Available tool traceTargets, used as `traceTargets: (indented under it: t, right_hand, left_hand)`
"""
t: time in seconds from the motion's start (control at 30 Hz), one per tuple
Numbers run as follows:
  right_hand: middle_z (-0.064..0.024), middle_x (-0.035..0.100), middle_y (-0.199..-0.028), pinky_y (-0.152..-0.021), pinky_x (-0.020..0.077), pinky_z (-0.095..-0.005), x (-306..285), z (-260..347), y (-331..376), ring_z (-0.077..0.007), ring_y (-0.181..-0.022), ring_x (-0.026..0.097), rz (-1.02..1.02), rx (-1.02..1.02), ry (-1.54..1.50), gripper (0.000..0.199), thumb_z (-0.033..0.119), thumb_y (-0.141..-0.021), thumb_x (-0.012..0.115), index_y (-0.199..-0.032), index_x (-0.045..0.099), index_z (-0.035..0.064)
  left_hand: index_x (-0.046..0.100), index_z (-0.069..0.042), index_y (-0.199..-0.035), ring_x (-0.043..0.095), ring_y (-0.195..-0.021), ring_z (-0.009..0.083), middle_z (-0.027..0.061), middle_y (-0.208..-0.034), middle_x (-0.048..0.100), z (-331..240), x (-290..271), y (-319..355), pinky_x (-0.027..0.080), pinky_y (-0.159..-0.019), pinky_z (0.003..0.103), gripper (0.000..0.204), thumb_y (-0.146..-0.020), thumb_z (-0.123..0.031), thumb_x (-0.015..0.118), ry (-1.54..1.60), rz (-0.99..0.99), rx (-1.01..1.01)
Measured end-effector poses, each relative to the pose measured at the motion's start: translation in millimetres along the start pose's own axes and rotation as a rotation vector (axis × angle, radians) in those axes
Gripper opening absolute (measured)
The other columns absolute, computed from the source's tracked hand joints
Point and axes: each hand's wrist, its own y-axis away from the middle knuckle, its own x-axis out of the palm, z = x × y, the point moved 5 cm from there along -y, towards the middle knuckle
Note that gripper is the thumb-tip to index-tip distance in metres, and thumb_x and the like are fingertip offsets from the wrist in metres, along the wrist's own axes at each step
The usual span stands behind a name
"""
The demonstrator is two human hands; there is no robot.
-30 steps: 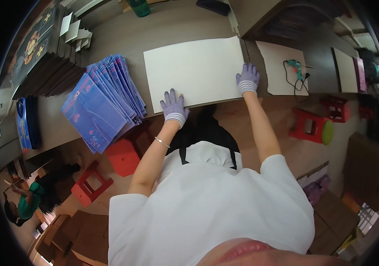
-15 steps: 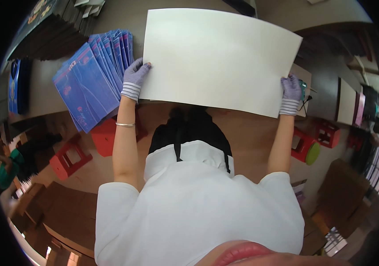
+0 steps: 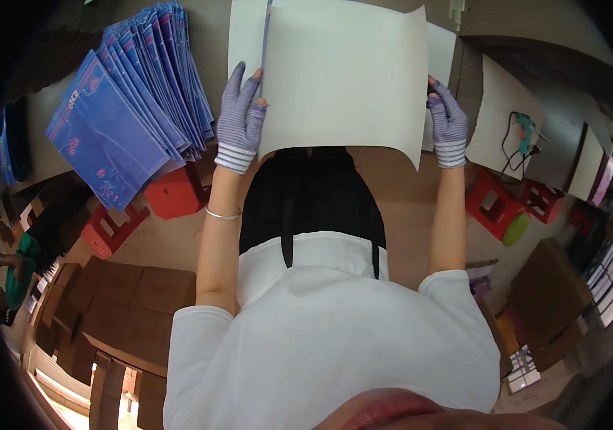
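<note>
Raised closer since earlier, stiff cream card sheet (image 3: 342, 72), left hand (image 3: 240, 118) & right hand (image 3: 448, 123) in striped knit gloves clamped on edges

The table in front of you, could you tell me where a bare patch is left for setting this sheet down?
The left hand and right hand hold the cream sheet over the table. Bare wood shows between the sheet's right edge and the white board with the glue gun. The left is crowded by fanned blue folders.

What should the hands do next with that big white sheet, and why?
Probably lower the white sheet flat onto the table. Left hand and right hand hold its side edges, and its lower right corner curls down unsupported.
</note>
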Motion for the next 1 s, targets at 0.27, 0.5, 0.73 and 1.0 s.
traceTargets:
  t: [0.27,0.5,0.73,1.0]
  right_hand:
    - [-0.0184,0.035,-0.149,-0.109,0.0359,-0.0398,74.5,-0.2,-21.2,-0.0319,-0.137,0.037,-0.012,-0.336,0.366,0.074,0.046,-0.087,0.064,-0.145,0.036,0.0094]
    - [-0.0136,0.029,-0.153,-0.114,0.0228,-0.0525,90.2,-25.7,-30.6,-0.0386,-0.141,0.027,-0.012,-0.382,0.586,0.073,0.054,-0.082,0.064,-0.144,0.041,0.0225]
    - [-0.0082,0.027,-0.155,-0.113,0.0142,-0.0626,99.2,-26.4,-34.3,-0.0404,-0.142,0.021,0.051,-0.365,0.82,0.071,0.055,-0.078,0.065,-0.141,0.045,0.0298]
    - [-0.0049,0.032,-0.153,-0.112,0.0135,-0.064,105.4,-27.0,-37.5,-0.0396,-0.142,0.022,0.078,-0.371,0.966,0.06,0.055,-0.08,0.064,-0.135,0.053,0.0332]
  left_hand:
    - [0.056,-0.022,-0.134,0.022,-0.139,0.0474,0.0166,-0.153,0.03,-44.9,82.1,-30.6,0.022,-0.113,0.055,0.05,-0.085,-0.032,0.062,-0.265,0.171,0.111]
    - [0.058,-0.026,-0.132,0.024,-0.139,0.0453,0.0135,-0.151,0.034,-26.7,108.1,-28.8,0.019,-0.11,0.062,0.05,-0.083,-0.035,0.063,-0.417,0.228,0.149]
    - [0.059,-0.025,-0.131,0.025,-0.139,0.0444,0.0129,-0.15,0.036,-16.4,104.6,-27.8,0.02,-0.11,0.062,0.049,-0.083,-0.037,0.063,-0.436,0.237,0.147]
    - [0.059,-0.026,-0.13,0.028,-0.138,0.0422,0.0105,-0.149,0.038,-16.6,105.0,-27.5,0.02,-0.111,0.061,0.049,-0.083,-0.039,0.063,-0.442,0.223,0.168]
